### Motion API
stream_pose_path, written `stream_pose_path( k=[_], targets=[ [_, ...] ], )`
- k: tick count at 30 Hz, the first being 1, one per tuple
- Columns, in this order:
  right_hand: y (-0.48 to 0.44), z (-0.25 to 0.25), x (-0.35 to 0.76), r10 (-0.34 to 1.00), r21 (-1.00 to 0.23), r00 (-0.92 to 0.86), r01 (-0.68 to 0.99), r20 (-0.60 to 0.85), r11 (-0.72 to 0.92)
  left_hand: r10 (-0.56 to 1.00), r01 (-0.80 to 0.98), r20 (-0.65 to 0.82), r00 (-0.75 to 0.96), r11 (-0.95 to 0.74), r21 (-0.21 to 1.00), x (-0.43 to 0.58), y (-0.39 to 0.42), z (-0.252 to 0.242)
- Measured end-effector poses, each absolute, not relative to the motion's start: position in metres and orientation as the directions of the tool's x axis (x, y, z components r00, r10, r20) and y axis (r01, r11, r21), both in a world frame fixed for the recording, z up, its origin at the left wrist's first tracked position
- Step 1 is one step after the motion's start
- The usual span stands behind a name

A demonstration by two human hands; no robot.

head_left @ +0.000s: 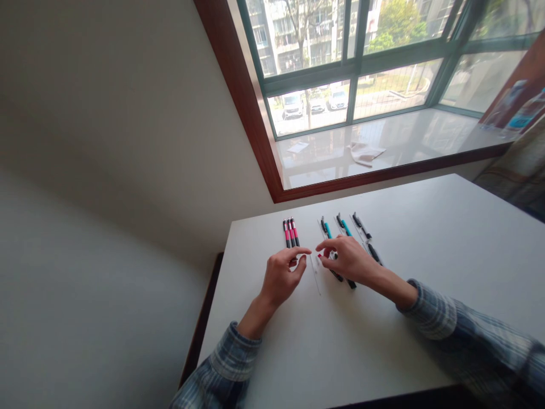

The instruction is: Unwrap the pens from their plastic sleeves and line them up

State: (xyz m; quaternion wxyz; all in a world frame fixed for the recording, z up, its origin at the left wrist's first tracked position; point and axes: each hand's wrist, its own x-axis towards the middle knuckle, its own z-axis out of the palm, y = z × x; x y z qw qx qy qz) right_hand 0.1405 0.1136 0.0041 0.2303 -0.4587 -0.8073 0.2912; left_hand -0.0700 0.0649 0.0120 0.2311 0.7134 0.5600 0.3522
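Three pink-and-black pens [290,233] lie side by side near the far edge of the white table [298,363]. My left hand [281,278] rests just below them, fingers curled, holding nothing. My right hand [344,258] hovers over two teal-and-black pens [336,238], its fingers close to a small red piece [319,256]. Whether that hand grips anything is hidden. Two black pens [361,226] lie further right, and a thin clear plastic strip [315,274] lies between my hands.
The table's left edge runs beside a pale wall [106,170]. Beyond the table's far edge is a wood-framed window with a white sill [374,150], where papers lie. Both my plaid sleeves [430,309] reach in from the bottom.
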Motion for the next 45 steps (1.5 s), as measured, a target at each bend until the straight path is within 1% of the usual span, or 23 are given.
stream_pose_path(
  k=[4,6,9,12,13,15,16,18,20,23,27,34,41,45],
  targets=[
    [0.119,0.010,0.147,0.863,-0.847,-0.498,0.418,0.087,0.327,0.984,0.523,0.134,0.118,-0.177,0.834,-0.073,0.063,0.011],
    [0.120,0.011,0.147,0.851,-0.908,-0.516,0.308,0.093,0.286,0.986,0.467,0.086,0.141,-0.143,0.873,-0.074,0.063,0.011],
    [0.119,0.012,0.145,0.840,-0.962,-0.535,0.169,0.095,0.216,0.983,0.435,0.019,0.182,-0.098,0.895,-0.074,0.063,0.008],
    [0.117,0.011,0.142,0.846,-0.970,-0.522,0.125,0.113,0.207,0.982,0.408,-0.013,0.186,-0.065,0.911,-0.074,0.064,0.006],
    [0.116,0.011,0.142,0.855,-0.959,-0.499,0.149,0.137,0.241,0.985,0.389,-0.013,0.171,-0.055,0.919,-0.074,0.065,0.006],
    [0.116,0.008,0.143,0.864,-0.894,-0.452,0.262,0.221,0.365,0.993,0.346,0.002,0.120,-0.043,0.937,-0.075,0.068,0.007],
    [0.116,0.005,0.144,0.852,-0.836,-0.450,0.331,0.268,0.438,0.996,0.325,0.017,0.088,-0.045,0.945,-0.075,0.069,0.008],
    [0.116,-0.001,0.145,0.793,-0.704,-0.510,0.425,0.333,0.569,0.998,0.296,0.055,0.030,-0.061,0.953,-0.076,0.072,0.010],
    [0.116,-0.007,0.146,0.714,-0.612,-0.606,0.429,0.350,0.665,0.997,0.283,0.081,-0.007,-0.076,0.956,-0.076,0.074,0.012],
    [0.115,-0.014,0.146,0.634,-0.547,-0.694,0.403,0.340,0.734,0.996,0.271,0.083,-0.024,-0.074,0.960,-0.075,0.074,0.013],
    [0.116,-0.013,0.147,0.604,-0.506,-0.730,0.408,0.320,0.760,0.997,0.283,0.080,-0.014,-0.073,0.957,-0.072,0.072,0.013],
    [0.113,-0.004,0.148,0.551,-0.494,-0.780,0.369,0.296,0.787,0.997,0.290,0.074,-0.011,-0.068,0.955,-0.072,0.072,0.012],
    [0.115,-0.009,0.151,0.572,-0.474,-0.771,0.407,0.281,0.781,0.997,0.278,0.074,-0.012,-0.068,0.958,-0.073,0.072,0.009],
    [0.116,-0.012,0.152,0.541,-0.485,-0.793,0.370,0.279,0.792,0.998,0.279,0.070,-0.008,-0.065,0.958,-0.073,0.072,0.009]
  ],
)
